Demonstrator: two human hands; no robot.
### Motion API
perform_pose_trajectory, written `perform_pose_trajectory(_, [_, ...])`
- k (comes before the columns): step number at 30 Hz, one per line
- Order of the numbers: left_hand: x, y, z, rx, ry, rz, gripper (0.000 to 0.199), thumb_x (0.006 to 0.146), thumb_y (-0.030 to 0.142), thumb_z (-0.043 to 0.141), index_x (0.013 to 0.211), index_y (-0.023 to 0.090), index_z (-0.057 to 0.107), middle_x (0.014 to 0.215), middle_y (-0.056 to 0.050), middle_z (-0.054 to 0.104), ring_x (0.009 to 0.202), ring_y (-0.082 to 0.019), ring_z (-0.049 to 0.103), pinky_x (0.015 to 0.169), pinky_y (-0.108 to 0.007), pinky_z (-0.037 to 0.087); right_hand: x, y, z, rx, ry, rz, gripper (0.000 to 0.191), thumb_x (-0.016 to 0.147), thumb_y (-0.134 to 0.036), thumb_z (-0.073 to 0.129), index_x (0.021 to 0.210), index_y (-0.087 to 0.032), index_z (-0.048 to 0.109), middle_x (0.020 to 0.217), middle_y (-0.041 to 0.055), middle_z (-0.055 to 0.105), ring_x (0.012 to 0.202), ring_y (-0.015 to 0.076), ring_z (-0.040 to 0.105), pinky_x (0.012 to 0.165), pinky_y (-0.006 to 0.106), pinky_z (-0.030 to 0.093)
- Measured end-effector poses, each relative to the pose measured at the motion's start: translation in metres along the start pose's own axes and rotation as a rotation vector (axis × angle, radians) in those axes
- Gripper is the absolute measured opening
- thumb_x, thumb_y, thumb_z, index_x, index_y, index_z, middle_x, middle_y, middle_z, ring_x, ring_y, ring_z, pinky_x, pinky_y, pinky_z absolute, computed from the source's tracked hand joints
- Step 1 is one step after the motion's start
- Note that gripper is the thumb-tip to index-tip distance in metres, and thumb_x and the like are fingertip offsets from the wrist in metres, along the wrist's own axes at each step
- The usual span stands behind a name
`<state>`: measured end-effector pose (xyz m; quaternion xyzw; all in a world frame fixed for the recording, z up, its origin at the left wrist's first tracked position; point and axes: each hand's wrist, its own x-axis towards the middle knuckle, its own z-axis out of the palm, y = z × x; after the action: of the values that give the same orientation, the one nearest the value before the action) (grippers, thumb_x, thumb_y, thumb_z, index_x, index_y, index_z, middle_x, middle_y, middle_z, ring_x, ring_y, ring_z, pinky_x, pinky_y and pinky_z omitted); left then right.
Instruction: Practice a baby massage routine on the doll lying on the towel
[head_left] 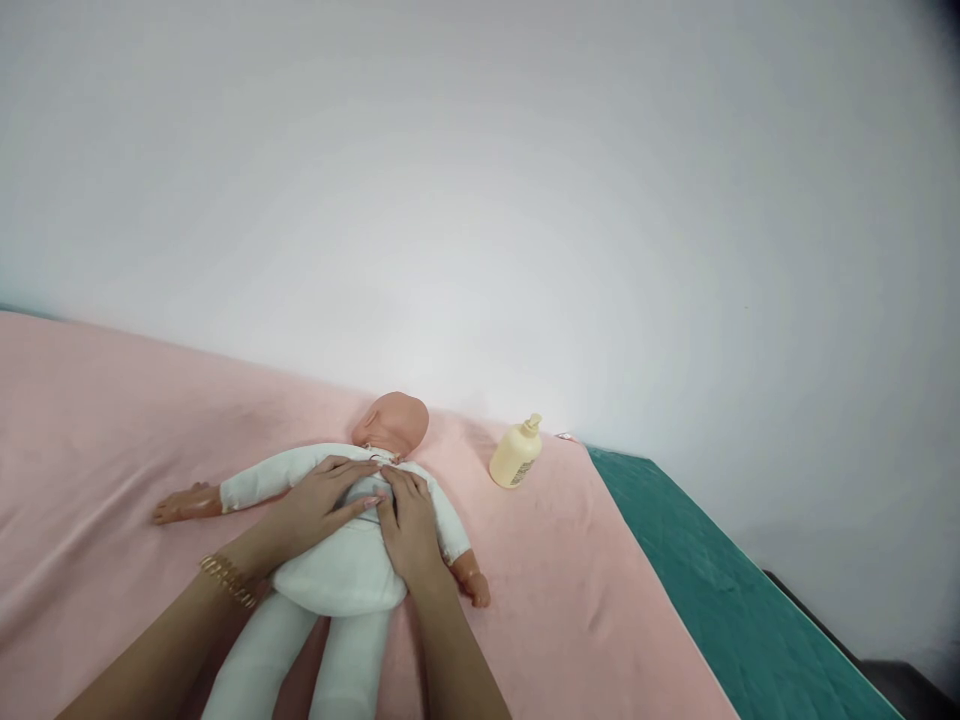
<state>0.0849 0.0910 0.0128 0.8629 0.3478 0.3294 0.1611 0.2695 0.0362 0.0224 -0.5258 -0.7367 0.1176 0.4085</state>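
Observation:
A baby doll (341,578) with a white cloth body lies on a pink sheet, its head toward the wall and its arms spread out. Both hands rest on the doll's upper torso. My left hand (324,505), below a gold bracelet (227,580), lies with fingers stretched across the chest. My right hand (409,520) is laid flat along the other side, its fingers pointing toward the doll's neck. The fingertips and thumbs of the two hands come close together at the middle. Neither hand grips anything. The doll's face is turned from view.
A pale yellow pump bottle (515,455) stands upright to the right of the doll's head. The pink sheet (570,600) covers a green mattress (697,560), which shows along the right side. A white wall (480,200) rises behind. Something dark (907,688) is at the lower right.

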Motion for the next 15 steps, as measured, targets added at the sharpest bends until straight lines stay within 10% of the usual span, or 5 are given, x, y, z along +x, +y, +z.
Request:
perform_pose_trajectory(9, [0.004, 0.047, -0.034, -0.05, -0.026, 0.037, 0.042, 0.096, 0.044, 0.052, 0.13, 0.022, 0.065, 0.134, -0.008, 0.066, 0.125, -0.027, 0.057, 0.109, -0.044, 0.044, -0.009, -0.021, -0.034, 0.13, 0.12, -0.092, 0.037, 0.103, -0.037, 0.044, 0.127, -0.022, 0.067, 0.129, 0.0112, 0.065, 0.124, 0.0244, 0.055, 0.109, 0.046, 0.044])
perform_pose_trajectory(15, [-0.011, 0.078, -0.082, -0.2, -0.351, -0.074, 0.04, 0.096, 0.053, 0.052, 0.081, 0.025, 0.076, 0.079, 0.001, 0.073, 0.075, -0.018, 0.067, 0.099, -0.037, 0.05, -0.019, -0.041, -0.07, 0.346, -0.244, -0.02, 0.039, 0.101, -0.039, 0.049, 0.082, -0.026, 0.081, 0.076, 0.0026, 0.069, 0.074, 0.0178, 0.065, 0.071, 0.03, 0.052])
